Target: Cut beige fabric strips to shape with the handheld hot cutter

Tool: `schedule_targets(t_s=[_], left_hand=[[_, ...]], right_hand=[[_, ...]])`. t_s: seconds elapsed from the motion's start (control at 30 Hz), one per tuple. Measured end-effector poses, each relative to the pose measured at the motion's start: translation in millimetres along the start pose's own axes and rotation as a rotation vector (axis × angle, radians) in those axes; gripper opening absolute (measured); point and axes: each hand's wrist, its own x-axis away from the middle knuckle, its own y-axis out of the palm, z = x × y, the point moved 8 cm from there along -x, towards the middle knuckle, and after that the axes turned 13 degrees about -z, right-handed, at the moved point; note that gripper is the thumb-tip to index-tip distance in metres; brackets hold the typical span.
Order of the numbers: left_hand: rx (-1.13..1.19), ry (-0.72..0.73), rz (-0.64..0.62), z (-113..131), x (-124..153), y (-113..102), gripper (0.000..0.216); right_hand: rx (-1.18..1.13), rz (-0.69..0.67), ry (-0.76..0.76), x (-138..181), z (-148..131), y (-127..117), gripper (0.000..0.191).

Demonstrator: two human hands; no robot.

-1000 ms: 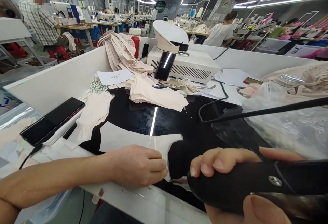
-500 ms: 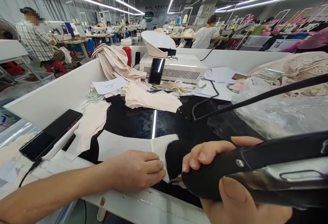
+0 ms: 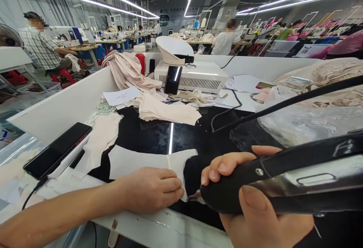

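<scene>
My left hand (image 3: 154, 190), its fingers bent and pressed together, rests on the right end of a pale fabric piece (image 3: 136, 161) and pinches it near its lower corner. The fabric lies flat on a glossy black tabletop (image 3: 144, 134), with a narrow seam-like strip crossing it near the fingers. A bulky black corded hand tool (image 3: 227, 193) with a silver metal side is wrapped by my right hand (image 3: 263, 210). Its thin metal tip (image 3: 195, 196) meets or nearly meets the fabric's lower right corner; exact contact is too small to tell.
A thick black cable (image 3: 283, 110) arches across the right side. Stacked cream fabric pieces (image 3: 167, 108) lie ahead, before a vented white box (image 3: 198, 76) and an upright phone (image 3: 173, 79). A dark phone (image 3: 58, 149) lies left; plastic bags (image 3: 312, 119) lie right.
My right hand and the hand tool have shifted slightly left and up, with the tool's rear end tilting higher. My left hand and the fabric piece stay nearly in place.
</scene>
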Motion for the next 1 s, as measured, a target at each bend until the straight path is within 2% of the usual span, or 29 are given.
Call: schedule_targets(t_s=[0.63, 0.73, 1.0], left_hand=[[0.000, 0.020, -0.010, -2.9, -0.3, 3.3, 0.034], [0.066, 0.004, -0.008, -6.1, 1.0, 4.7, 0.033], [0.337, -0.168, 0.129, -31.4, 16.8, -1.0, 0.031]], right_hand=[[0.070, -0.005, -0.004, -0.5, 1.0, 5.5, 0.039], [0.086, -0.002, -0.003, -0.8, 0.5, 5.5, 0.039], [0.062, 0.007, -0.030, -2.6, -5.0, 3.3, 0.041]])
